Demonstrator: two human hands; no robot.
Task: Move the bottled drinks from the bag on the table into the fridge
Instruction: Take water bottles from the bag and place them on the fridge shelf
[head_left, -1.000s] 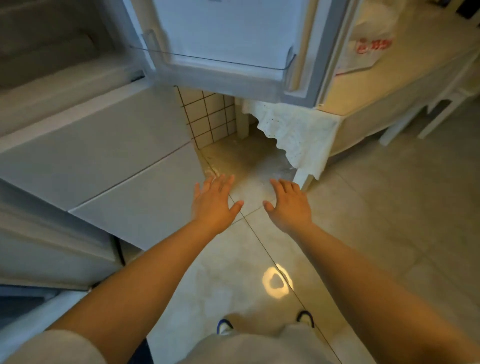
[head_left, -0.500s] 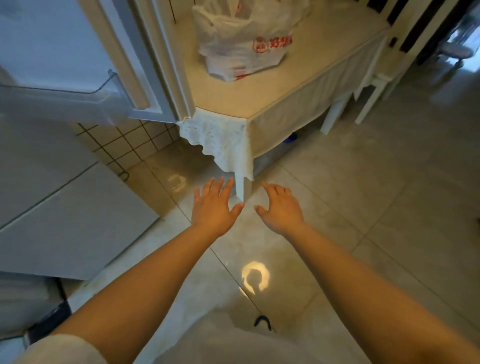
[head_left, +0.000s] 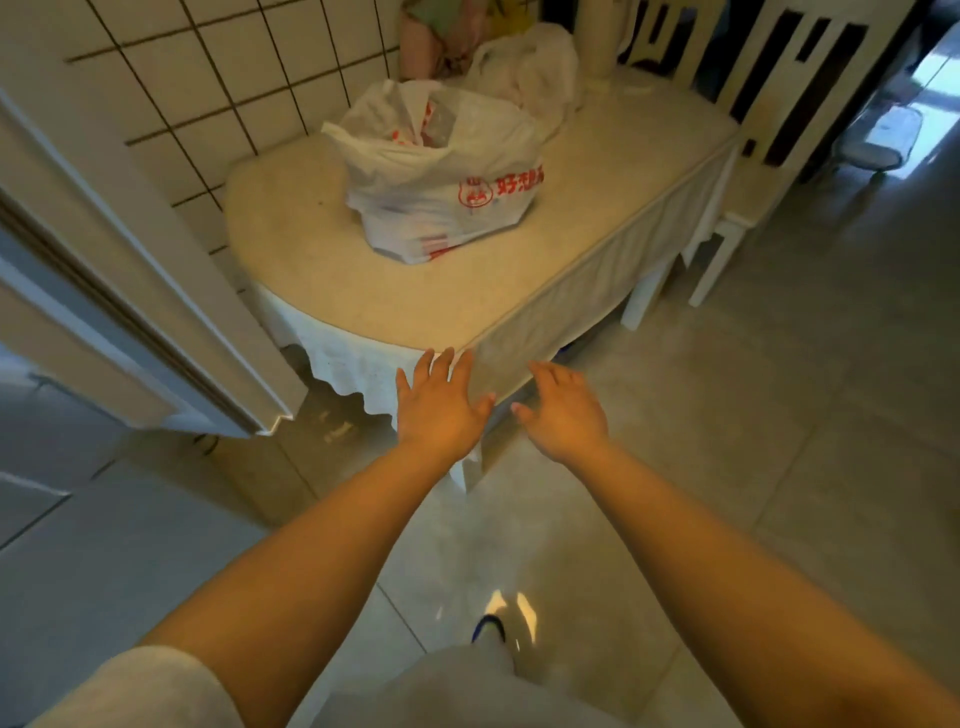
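Observation:
A white plastic bag (head_left: 447, 176) with red print stands on the cream table (head_left: 322, 280), its mouth open; a clear bottle top shows inside, the rest of its contents is hidden. My left hand (head_left: 439, 408) reaches forward with spread fingers, just short of the table's near corner. Beside it my right hand (head_left: 566, 413) hangs palm down with relaxed fingers. Both hands hold nothing. The open fridge door (head_left: 130, 291) stands at the left; the fridge's inside is out of view.
A second, crumpled plastic bag (head_left: 524, 67) and a cream cylinder (head_left: 597, 41) sit at the table's back. A white chair (head_left: 748, 171) stands at the table's right end. A tiled wall (head_left: 218, 78) backs the table. Tiled floor spreads to the right.
The view has swung right and up, from the fridge front to the table. The bag has come fully into view and my hands are now nearer the table corner.

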